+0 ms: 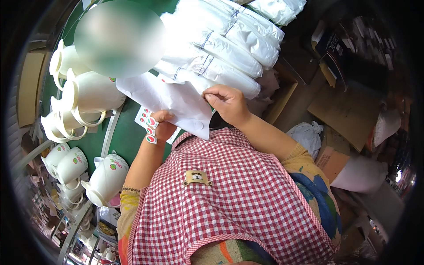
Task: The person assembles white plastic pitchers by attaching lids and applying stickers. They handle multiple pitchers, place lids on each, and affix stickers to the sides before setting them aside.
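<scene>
While both hands pinch 1 white paper sheet (172, 99), the left hand (162, 128) also grasps stickers (150, 125); the right hand (228, 102) grips its edge.

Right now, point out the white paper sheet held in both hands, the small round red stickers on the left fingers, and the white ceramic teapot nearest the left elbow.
white paper sheet (176, 99): head view, middle of the sheet.
round red stickers (151, 131): head view, sticker on a left fingertip.
white ceramic teapot (108, 179): head view, its belly.
</scene>
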A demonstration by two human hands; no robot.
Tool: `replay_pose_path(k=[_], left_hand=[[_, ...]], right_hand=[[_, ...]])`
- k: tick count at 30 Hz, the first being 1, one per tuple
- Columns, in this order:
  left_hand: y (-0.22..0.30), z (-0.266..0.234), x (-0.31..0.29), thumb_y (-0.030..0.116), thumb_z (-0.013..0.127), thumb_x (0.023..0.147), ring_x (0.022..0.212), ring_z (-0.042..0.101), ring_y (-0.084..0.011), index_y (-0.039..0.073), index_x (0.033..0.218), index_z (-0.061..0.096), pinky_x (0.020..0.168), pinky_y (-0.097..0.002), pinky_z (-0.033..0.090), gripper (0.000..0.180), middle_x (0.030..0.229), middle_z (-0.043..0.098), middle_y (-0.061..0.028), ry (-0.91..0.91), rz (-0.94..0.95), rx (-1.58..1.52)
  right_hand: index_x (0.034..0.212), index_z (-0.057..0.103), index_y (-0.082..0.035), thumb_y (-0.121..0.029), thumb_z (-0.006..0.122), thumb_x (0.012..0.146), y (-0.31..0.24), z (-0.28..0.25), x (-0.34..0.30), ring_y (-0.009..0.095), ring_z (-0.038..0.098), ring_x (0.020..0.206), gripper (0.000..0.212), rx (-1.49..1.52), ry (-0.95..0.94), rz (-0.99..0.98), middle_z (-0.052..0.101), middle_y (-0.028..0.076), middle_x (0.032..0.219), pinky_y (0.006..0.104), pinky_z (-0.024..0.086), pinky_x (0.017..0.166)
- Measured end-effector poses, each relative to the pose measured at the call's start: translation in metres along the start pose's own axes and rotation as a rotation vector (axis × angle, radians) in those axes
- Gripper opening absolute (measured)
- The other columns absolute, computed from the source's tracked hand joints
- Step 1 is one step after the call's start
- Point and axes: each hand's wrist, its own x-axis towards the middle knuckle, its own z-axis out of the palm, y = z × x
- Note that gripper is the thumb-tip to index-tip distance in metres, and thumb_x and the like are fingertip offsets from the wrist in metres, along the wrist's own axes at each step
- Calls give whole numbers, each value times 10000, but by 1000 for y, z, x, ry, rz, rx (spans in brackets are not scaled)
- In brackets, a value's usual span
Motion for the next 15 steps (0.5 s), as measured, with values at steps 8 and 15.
replay_pose_path(k=[8, 15], left_hand=[[-5, 3, 1, 77, 504, 540, 1123, 573, -337, -30, 1324, 414, 993, -482, 465, 796, 1218, 565, -186, 7, -94, 72], [-3, 1, 5, 66, 505, 538, 1143, 561, -342, -23, 1331, 406, 1003, -486, 457, 805, 1228, 561, -180, 22, -166, 66]], right_hand=[[914, 687, -11, -47, 672, 810, 3, -2, -22, 126, 653, 736, 111, -49, 81, -34, 688, 71, 852, 241, 513, 659], [888, 678, -21, -70, 699, 787, 12, 0, -26, 128, 644, 703, 114, -50, 134, 20, 684, 67, 843, 246, 496, 591]])
